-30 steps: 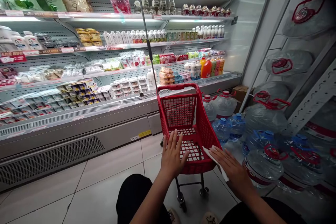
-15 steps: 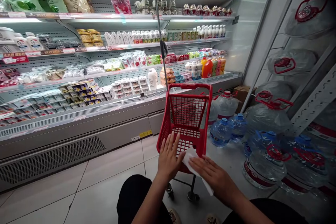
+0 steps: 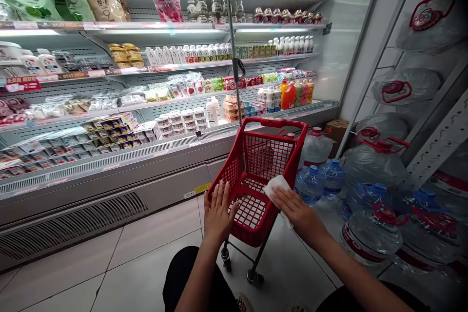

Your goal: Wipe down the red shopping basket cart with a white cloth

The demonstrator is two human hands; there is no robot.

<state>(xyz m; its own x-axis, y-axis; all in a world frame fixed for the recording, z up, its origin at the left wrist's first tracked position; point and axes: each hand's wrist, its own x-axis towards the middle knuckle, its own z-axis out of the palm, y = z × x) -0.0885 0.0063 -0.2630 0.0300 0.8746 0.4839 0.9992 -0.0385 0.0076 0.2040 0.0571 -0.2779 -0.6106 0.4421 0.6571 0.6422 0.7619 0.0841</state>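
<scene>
Two hands (image 3: 218,214), one cloth (image 3: 276,184) (white), one cart (image 3: 250,235)

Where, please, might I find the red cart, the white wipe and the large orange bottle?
Red cart (image 3: 247,193), head view: basket floor.
White wipe (image 3: 275,185), head view: its uncovered upper part.
Large orange bottle (image 3: 288,97), head view: middle of its body.

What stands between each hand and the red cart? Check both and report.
A white cloth lies under the right hand, between it and the right side of the red cart. Nothing visible separates the left hand from the left side.
</scene>
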